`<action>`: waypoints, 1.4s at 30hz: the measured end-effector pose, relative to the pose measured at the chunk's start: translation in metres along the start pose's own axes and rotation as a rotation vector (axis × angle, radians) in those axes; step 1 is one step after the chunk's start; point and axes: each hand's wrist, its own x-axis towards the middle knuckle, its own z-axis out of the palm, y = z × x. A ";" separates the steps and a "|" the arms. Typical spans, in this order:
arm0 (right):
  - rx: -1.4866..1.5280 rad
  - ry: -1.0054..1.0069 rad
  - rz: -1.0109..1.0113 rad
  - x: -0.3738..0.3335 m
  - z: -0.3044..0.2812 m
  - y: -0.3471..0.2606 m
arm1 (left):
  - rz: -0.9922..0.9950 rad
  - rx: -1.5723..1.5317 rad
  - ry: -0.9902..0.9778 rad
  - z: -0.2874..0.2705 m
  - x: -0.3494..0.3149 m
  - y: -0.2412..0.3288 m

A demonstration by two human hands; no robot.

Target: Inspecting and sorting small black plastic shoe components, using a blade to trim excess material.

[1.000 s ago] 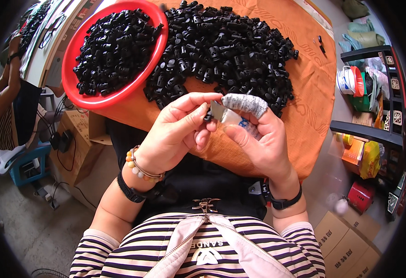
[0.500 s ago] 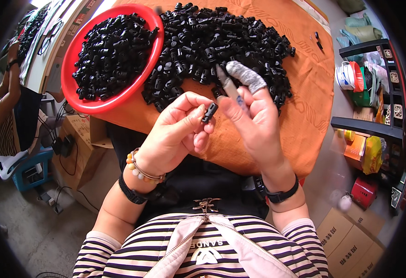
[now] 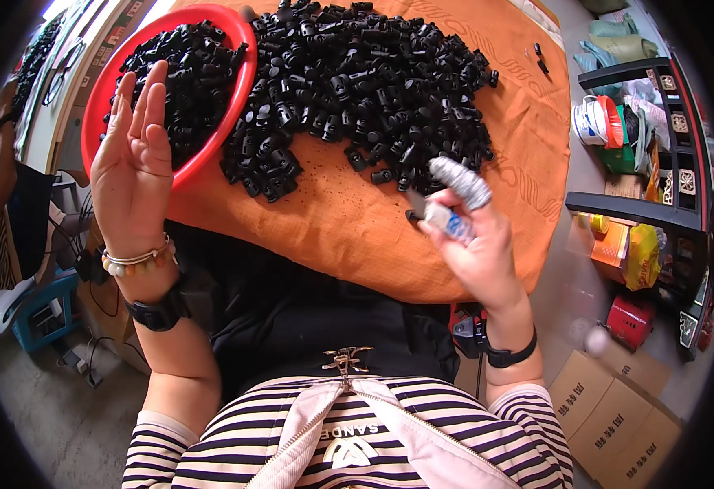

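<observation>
My left hand [image 3: 133, 167] is raised by the near rim of a red basin [image 3: 245, 98], fingers stretched up and nothing in it. Small black barrel-shaped plastic pieces, which look like cord locks [image 3: 190, 65], fill the basin. A large heap of the same pieces [image 3: 357, 73] lies beside it on the orange tablecloth [image 3: 324, 236]. In my right hand [image 3: 483, 253] is a small knife [image 3: 446, 220] with a pale wrapped handle, its blade blurred. Grey wrapping [image 3: 461, 181] covers that hand's index finger. One black piece [image 3: 413, 217] lies beside the blade.
Two stray black bits [image 3: 541, 61] lie at the table's far right. To the right stands a dark shelf [image 3: 642, 208] with bags and a white bucket [image 3: 591, 122]. Cardboard boxes [image 3: 609, 416] sit on the floor at lower right. Another person's arm [image 3: 0, 163] shows at far left.
My left hand has moved left to the basin and opened; the black piece it held is out of it. My right hand, still gripping the knife, has moved down and slightly right.
</observation>
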 end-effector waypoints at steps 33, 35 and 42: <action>0.800 -0.015 0.283 0.029 0.048 -0.046 | -0.629 0.097 -0.079 0.053 -0.055 -0.108; 0.833 0.012 0.288 0.028 0.051 -0.042 | -0.609 0.092 -0.064 0.055 -0.055 -0.108; 0.775 0.053 0.153 0.030 0.059 -0.039 | -0.595 0.157 -0.033 0.057 -0.054 -0.104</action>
